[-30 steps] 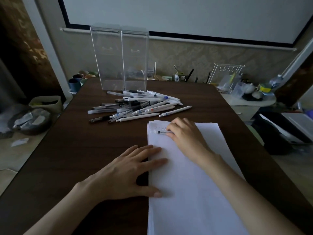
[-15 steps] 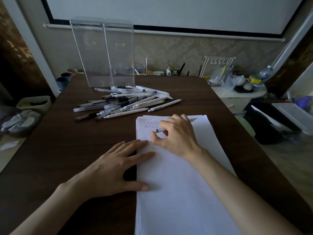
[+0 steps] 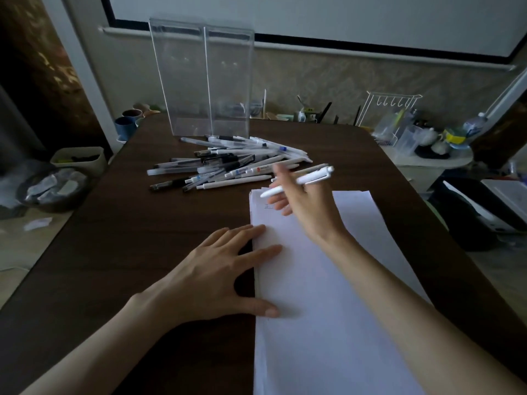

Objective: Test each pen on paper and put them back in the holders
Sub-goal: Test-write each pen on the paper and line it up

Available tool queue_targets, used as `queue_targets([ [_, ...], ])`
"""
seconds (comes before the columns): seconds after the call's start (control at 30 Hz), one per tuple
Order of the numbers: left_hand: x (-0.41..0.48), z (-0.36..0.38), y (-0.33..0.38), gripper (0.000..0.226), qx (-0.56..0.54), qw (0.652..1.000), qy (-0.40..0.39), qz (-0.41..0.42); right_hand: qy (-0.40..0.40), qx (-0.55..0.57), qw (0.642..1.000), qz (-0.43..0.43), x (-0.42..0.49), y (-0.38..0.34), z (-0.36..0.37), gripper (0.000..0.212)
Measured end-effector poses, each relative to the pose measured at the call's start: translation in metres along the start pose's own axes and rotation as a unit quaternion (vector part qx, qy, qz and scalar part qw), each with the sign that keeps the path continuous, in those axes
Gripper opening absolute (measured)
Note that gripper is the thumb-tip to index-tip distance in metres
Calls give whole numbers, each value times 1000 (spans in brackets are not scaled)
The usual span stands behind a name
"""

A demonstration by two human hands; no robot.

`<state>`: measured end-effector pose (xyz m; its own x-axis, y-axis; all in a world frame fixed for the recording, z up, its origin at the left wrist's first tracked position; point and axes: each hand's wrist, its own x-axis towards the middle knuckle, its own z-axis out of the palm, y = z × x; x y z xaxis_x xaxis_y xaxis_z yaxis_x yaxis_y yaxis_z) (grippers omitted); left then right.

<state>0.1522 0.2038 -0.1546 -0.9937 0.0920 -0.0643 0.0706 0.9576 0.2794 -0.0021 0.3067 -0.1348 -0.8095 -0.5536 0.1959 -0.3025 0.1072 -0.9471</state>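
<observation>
"Two hands to log; nearest first?"

"Left hand (image 3: pixel 216 277) lies flat, fingers straight and spread, gripping nothing; palm on the dark table (image 3: pixel 128 252), thumb and fingertips pressing the left edge of the paper stack (image 3: pixel 328 323)."

"Paper position?"

"Stack runs from the near edge away along the table's right half; faint marks (image 3: pixel 268 207) at its far left corner, too small to read."

"Right hand?"

"Right hand (image 3: pixel 308 206) is held over the far end of the stack; fingers closed round a white pen (image 3: pixel 303 180) — the barrel crosses them, tip low to the left, clicker end up to the right; blur hides which fingers do the pinching."

"Other pens?"

"Loose pile of pens (image 3: pixel 228 163) on the table just beyond the paper; white and clear barrels, some black grips, lying crossed; count not possible."

"Holders?"

"Clear holders (image 3: pixel 204 78) — tall, upright, side by side, just behind the pile near the table's far edge."

"Beyond that?"

"Blue cup (image 3: pixel 125 128) off the table's far left corner; white wire rack (image 3: pixel 390 109) among clutter on a side surface to the right."
</observation>
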Motion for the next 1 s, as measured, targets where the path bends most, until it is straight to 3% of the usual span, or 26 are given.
queue_targets([
  [0.07,-1,2,0,88,4,1000,25,3,-3,-19,1000,-1,4,9,7,28],
  [0.3,2,3,0,86,6,999,43,-16,52,-51,997,33,10,28,0,28],
  [0.53,5,9,0,83,12,999,33,-40,-12,-106,994,-36,8,31,5,27],
  [1.0,6,10,-2,82,7,998,56,-35,1,-90,995,-32,9,31,5,25],
])
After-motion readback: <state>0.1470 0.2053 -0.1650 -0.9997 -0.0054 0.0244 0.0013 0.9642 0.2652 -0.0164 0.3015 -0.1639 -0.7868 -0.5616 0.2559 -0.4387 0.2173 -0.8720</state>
